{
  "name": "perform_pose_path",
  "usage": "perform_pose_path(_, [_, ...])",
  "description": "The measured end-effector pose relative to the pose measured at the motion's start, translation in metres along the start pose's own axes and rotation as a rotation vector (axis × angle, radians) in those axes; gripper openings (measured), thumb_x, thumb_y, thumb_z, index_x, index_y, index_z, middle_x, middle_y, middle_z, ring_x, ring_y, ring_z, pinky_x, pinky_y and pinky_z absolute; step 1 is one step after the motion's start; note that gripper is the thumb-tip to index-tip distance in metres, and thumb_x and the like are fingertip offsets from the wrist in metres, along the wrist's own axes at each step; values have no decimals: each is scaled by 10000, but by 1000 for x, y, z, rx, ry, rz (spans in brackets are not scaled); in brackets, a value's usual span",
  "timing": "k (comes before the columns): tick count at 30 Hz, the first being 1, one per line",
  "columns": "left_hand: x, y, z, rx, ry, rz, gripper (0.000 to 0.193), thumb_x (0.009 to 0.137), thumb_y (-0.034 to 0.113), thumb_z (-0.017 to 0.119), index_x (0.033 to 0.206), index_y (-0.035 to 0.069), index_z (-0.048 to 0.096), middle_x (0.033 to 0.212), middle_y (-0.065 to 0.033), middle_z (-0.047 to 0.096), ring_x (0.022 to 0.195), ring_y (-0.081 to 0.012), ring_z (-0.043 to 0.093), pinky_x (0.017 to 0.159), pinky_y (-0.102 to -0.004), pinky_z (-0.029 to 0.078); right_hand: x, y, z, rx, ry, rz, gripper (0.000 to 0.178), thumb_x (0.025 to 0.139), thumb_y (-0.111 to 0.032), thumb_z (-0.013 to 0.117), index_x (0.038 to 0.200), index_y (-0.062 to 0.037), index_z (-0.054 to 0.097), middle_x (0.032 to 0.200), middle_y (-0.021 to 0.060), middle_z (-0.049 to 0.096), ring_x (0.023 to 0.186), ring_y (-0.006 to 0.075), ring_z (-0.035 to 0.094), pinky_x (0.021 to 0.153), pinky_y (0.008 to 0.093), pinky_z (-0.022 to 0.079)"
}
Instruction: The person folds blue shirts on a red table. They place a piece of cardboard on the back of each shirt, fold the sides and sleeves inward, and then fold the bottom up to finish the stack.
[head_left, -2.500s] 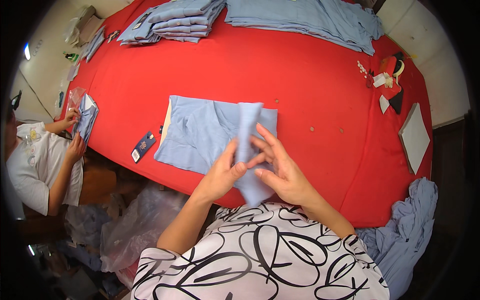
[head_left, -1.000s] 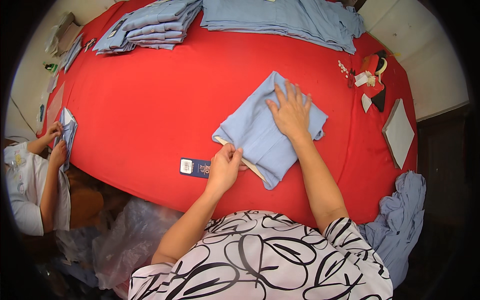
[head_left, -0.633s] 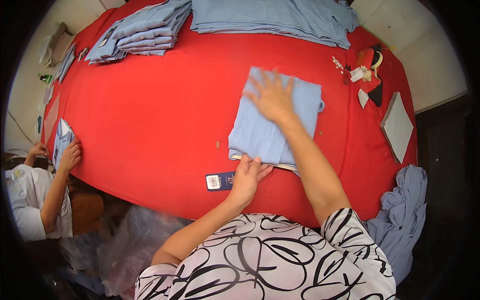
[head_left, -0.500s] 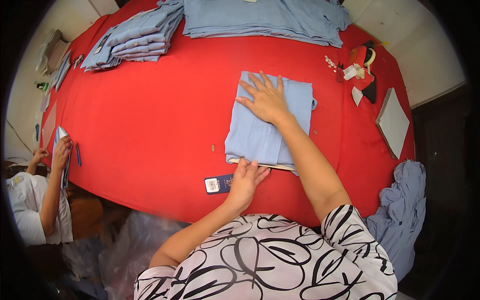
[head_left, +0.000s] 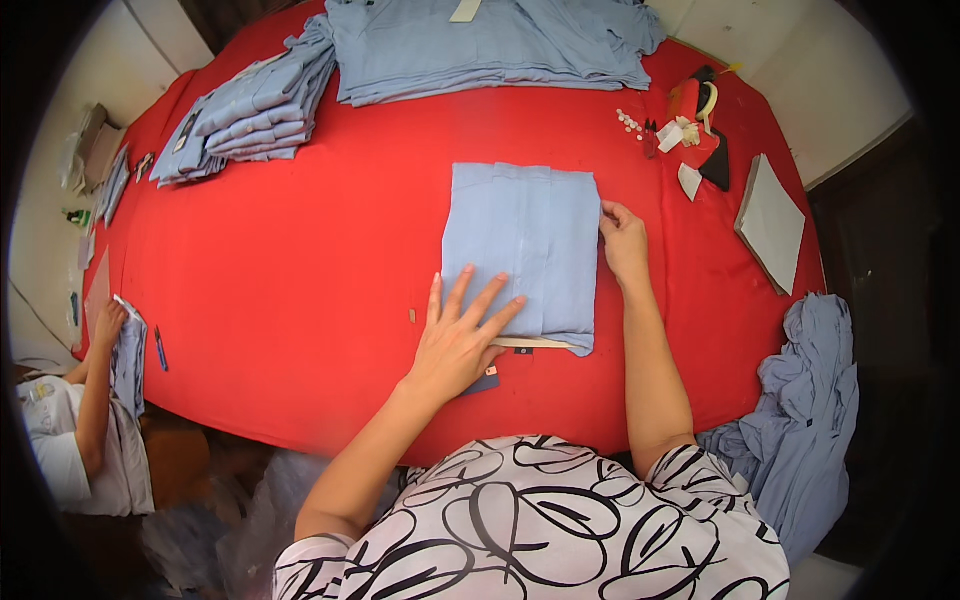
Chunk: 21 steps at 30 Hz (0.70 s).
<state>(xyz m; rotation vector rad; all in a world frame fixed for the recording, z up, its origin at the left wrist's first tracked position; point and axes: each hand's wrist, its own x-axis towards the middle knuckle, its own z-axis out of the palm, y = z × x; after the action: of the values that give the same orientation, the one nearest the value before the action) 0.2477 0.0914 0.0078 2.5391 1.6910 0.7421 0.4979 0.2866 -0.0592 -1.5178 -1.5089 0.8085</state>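
Observation:
A folded light-blue shirt [head_left: 560, 240] lies on the red-covered table in front of me. A cream edge [head_left: 540, 343] and a small dark label show along its near side. My left hand [head_left: 455, 340] rests on the shirt's near left corner, palm down with fingers spread. At the right edge, my right hand [head_left: 625, 245] has its fingers drawn together, with the fingertips at the cloth. A dark blue tag [head_left: 484, 383] sticks out below my left hand, which covers part of it.
Stacked blue garments [head_left: 265, 110] and a wide pile of them [head_left: 490, 60] lie at the far side. White buttons [head_left: 629, 124], a tape dispenser [head_left: 706, 105] and a flat white stack [head_left: 772, 225] are on the right. Crumpled blue cloth [head_left: 800, 420] hangs there. A co-worker [head_left: 85, 430] handles cloth at left.
My right hand has slid from the top of the shirt to its right edge. My left hand has gone from the near edge to lying flat on the cloth, covering more of the tag.

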Motion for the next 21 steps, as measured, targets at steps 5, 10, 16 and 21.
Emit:
perform_pose_path(5, [-8,-10,29,-190,-68,-12,508,791,192,761,1284,208,640,1357,-29,569,1194,-320,502,1027,-495,385,-13,-33,-7,-236,-257,139,254,922,-143,571,1081,16,690,915,126,710,845,214,671,749,331,512])
perform_pose_path(10, [-16,-7,40,-244,-8,23,473,782,164,763,1242,161,655,1293,-30,594,1126,-292,528,990,-432,420,-14,-37,2,288,-71,223,180,945,-171,604,907,2,637,739,-8,592,655,85,524,606,254,430])
perform_pose_path(16, [-18,-6,36,-268,42,-59,471,761,167,783,1213,126,657,1170,-43,599,1025,-276,530,932,-411,435,-22,-52,4,550,-227,347,210,905,-189,700,892,-21,574,735,6,578,660,66,554,592,243,454])
perform_pose_path(21, [-22,-1,33,-222,-10,-157,492,751,202,797,1219,136,660,1114,-53,581,1009,-266,514,907,-429,423,-22,-59,7,-466,-108,44,260,889,-164,697,1085,-23,600,1036,119,642,950,228,646,834,382,517])
